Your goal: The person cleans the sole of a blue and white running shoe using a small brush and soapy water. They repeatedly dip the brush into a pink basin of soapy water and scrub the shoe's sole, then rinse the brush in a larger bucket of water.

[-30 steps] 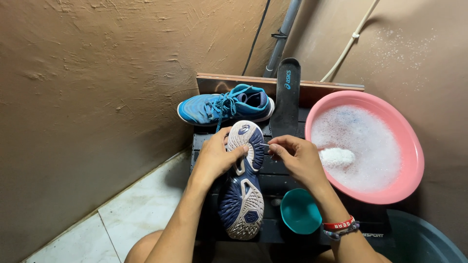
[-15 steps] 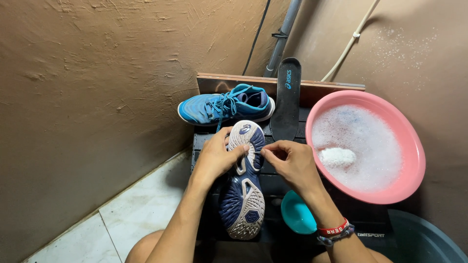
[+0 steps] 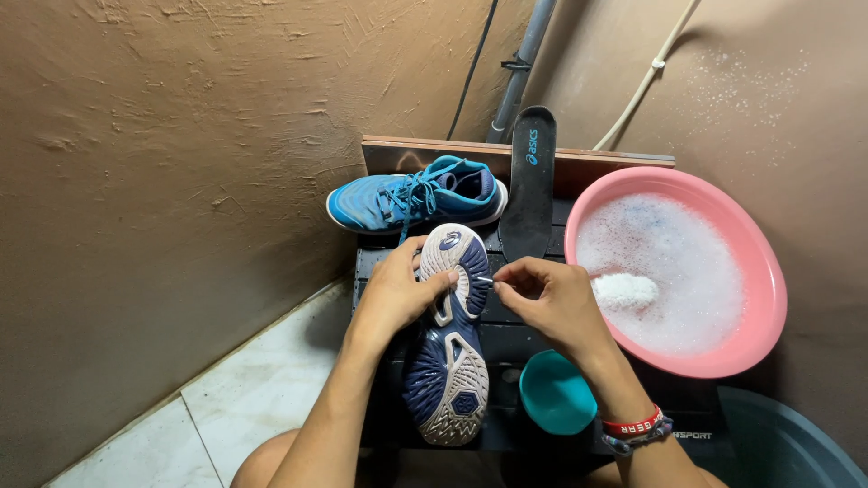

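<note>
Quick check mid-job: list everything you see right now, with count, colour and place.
Upturned shoe: one, navy and white sole, centre of dark stand.
Upright shoe: one, blue, back of stand.
Insole: one, black, leaning against wooden board.
Basin: one, pink, soapy water, right.
Scrubber: one, white, in the foam.
Small bowl: one, teal, beside the sole.
Tub: one, dark, bottom right.
Pipe: one, grey, wall corner.
Left hand: steadies the sole.
Right hand: pinches a thin pick at the sole.
</note>
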